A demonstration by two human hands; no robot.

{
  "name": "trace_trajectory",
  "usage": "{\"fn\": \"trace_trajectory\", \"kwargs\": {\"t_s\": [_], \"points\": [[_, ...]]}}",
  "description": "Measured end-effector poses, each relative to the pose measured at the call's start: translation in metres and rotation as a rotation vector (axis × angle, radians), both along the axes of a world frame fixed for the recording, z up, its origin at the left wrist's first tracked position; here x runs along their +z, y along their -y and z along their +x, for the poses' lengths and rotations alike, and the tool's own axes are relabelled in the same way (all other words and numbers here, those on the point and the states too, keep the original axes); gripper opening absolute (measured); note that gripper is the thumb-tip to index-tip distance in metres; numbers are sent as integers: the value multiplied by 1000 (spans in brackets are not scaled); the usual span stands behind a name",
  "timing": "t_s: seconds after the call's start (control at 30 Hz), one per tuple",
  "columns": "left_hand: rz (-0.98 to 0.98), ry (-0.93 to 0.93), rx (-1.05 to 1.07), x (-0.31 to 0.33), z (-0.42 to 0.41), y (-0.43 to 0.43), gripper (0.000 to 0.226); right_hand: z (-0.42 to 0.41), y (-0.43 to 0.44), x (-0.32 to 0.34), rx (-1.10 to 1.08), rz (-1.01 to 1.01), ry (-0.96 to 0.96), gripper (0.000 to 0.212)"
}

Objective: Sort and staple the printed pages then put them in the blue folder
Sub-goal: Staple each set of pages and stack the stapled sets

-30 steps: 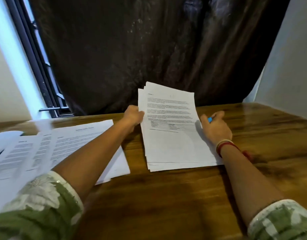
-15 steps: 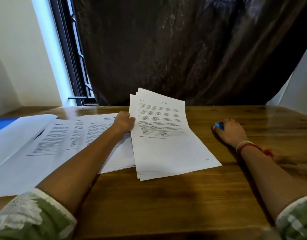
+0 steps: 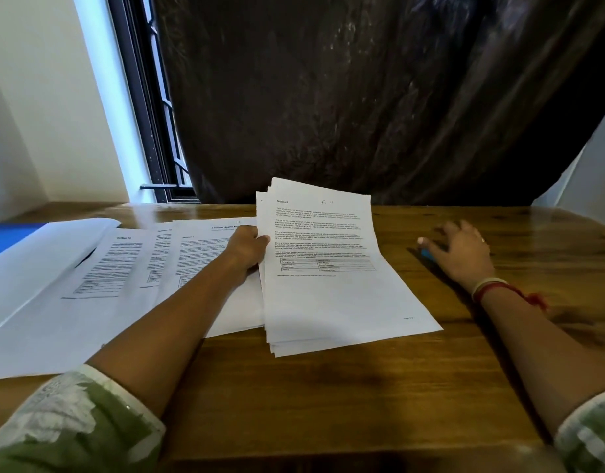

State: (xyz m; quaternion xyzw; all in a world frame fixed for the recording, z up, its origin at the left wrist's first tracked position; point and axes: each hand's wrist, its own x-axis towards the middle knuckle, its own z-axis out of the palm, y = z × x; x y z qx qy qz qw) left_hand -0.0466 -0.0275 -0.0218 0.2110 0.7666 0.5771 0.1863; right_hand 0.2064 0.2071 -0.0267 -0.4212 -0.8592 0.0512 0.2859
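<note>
My left hand [image 3: 247, 250] grips the left edge of a stack of printed pages [image 3: 331, 285] lying in the middle of the wooden table [image 3: 362, 387]; the top sheet reads "Section 3" and has a small table. Over a small blue object [image 3: 428, 255], probably the stapler, lies my right hand [image 3: 459, 251] with fingers spread. It is mostly hidden beneath the palm. More printed sheets [image 3: 130, 268] are spread out to the left. The blue folder [image 3: 7, 237] shows at the far left edge, partly under a white sheet.
A dark curtain [image 3: 362, 97] hangs right behind the table's far edge. A window frame [image 3: 150, 131] and a white wall stand at the back left. Bare wood lies in front of the stack and to the right of my right hand.
My right hand left the stack's right edge and moved right onto the blue object. My left hand kept its grip on the stack, which now overlaps the sheets at left. The view turned left.
</note>
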Motion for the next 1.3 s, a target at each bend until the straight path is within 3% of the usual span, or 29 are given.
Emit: {"fn": "trace_trajectory", "kwargs": {"t_s": [0.1, 0.17, 0.33, 0.4, 0.6, 0.7, 0.77, 0.97, 1.2, 1.3], "points": [[59, 76, -38, 5, -5, 6, 27, -8, 17, 8, 102, 6, -273, 41], [35, 104, -80, 7, -9, 11, 27, -23, 32, 12, 178, -114, -455, 37], [35, 190, -199, 14, -8, 19, 25, -72, 70, 14, 399, -838, -855, 46], [11, 158, -148, 13, -9, 17, 25, -88, 74, 5, 390, -944, -893, 44], [-5, 84, -34, 6, -10, 11, 19, -97, 70, -2, 250, -866, -944, 43], [75, 36, 8, 1, -9, 5, 41, -93, 65, -2, 265, -888, -1011, 42], [29, -98, 61, 0, -5, 3, 52, -94, 67, -2, 239, -881, -1026, 35], [50, -318, 138, -12, 0, -4, 35, -92, 70, -3, 150, -801, -1075, 23], [97, -183, 157, -9, -4, -6, 32, -88, 68, -3, 211, -829, -1126, 22], [26, -282, 125, -8, 3, -7, 56, -89, 69, -2, 241, -862, -1136, 7]]}}
